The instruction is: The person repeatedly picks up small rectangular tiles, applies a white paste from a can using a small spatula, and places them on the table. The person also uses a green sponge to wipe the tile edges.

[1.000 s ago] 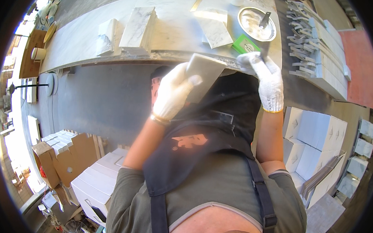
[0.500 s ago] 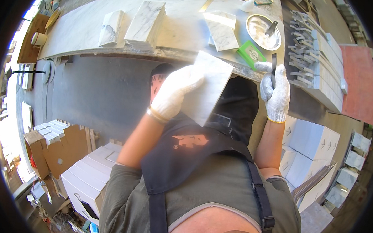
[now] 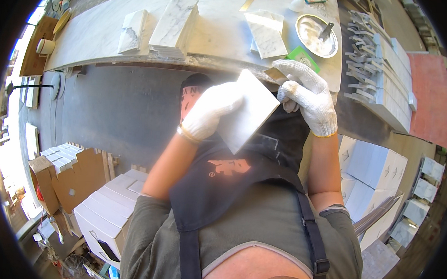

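My left hand [image 3: 210,109], in a white knitted glove, grips one side of a white marble tile [image 3: 249,113] held tilted in front of my apron. At the tile's upper right edge is my right hand [image 3: 312,101], also gloved, with its fingers closed round a small scraper [image 3: 274,74]. The scraper's flat blade is close to the tile's corner; whether they touch I cannot tell. Beyond, on the bench, stands a round tub [image 3: 299,32] of white paste with a dark-handled putty knife [image 3: 326,31] in it. A green box [image 3: 302,57] lies partly behind my right hand.
The marble-topped bench [image 3: 98,34] carries a tall tile stack [image 3: 173,25], a smaller one [image 3: 132,32] and fanned tiles [image 3: 267,35]. To the right, slabs [image 3: 393,72] stand in a row with strips sticking out. White cartons [image 3: 367,170] flank me, more [image 3: 103,209] at left.
My right hand has swung left with the scraper, from beside the bench edge to the tile's edge, turning the blade toward it. The tile has shifted only slightly in my left hand.
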`<state>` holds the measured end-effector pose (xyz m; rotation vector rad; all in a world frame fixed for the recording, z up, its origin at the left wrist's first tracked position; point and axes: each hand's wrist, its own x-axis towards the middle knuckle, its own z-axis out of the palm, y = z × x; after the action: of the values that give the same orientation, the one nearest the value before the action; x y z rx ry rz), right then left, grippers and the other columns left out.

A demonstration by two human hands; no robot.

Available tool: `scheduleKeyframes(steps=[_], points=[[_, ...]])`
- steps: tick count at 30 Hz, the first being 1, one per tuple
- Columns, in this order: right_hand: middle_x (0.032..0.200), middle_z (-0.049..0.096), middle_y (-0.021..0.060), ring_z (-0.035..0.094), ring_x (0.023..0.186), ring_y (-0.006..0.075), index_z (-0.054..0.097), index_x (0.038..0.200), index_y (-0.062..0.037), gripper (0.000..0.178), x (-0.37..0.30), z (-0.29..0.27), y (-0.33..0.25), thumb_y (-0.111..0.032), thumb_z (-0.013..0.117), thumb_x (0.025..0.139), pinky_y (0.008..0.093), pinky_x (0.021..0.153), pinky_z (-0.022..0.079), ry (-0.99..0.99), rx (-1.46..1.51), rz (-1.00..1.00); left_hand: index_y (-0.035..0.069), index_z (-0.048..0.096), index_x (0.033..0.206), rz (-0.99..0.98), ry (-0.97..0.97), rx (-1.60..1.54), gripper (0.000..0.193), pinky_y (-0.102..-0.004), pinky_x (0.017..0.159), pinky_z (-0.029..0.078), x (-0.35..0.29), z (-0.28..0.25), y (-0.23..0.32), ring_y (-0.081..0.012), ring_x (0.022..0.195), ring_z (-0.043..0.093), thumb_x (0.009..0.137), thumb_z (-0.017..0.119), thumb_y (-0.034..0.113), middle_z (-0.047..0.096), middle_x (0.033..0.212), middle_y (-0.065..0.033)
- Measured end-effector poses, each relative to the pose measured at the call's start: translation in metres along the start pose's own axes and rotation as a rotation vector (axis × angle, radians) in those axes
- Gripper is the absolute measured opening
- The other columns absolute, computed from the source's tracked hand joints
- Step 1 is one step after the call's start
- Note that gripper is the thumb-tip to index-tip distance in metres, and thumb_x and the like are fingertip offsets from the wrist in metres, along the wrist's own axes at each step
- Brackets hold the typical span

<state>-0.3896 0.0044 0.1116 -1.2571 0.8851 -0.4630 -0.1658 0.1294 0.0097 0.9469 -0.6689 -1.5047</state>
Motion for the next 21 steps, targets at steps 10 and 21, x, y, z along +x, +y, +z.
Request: scheduleKeyframes(steps=[10, 21], points=[[0.088, 0.069, 0.0044, 0.06, 0.072, 0.0089, 0.074, 0.126, 0.0022, 0.035, 0.023, 0.015, 0.002, -0.01, 0.069, 0.093, 0.0222, 0.061, 0.045, -0.159, -0.068, -0.099, -0.001, 0.071, 0.127, -0.166, -0.027, 0.007, 0.04, -0.0283, 0.093, 0.054, -0.001, -0.002, 0.009, -0.0128, 0.104, 0.068, 0.09, 0.08, 0.011, 0.074, 0.117, -0.0036], [0.086, 0.072, 0.007, 0.065, 0.067, 0.0102, 0.074, 0.121, 0.0054, 0.034, 0.01, 0.019, 0.005, -0.01, 0.07, 0.091, 0.0213, 0.057, 0.05, -0.061, 0.025, -0.074, 0.0, 0.073, 0.116, -0.153, -0.091, 0.096, 0.03, -0.0274, 0.086, 0.052, 0.001, 0.007, 0.024, -0.0089, 0.093, 0.062, 0.093, 0.078, 0.019, 0.072, 0.105, -0.0012]])
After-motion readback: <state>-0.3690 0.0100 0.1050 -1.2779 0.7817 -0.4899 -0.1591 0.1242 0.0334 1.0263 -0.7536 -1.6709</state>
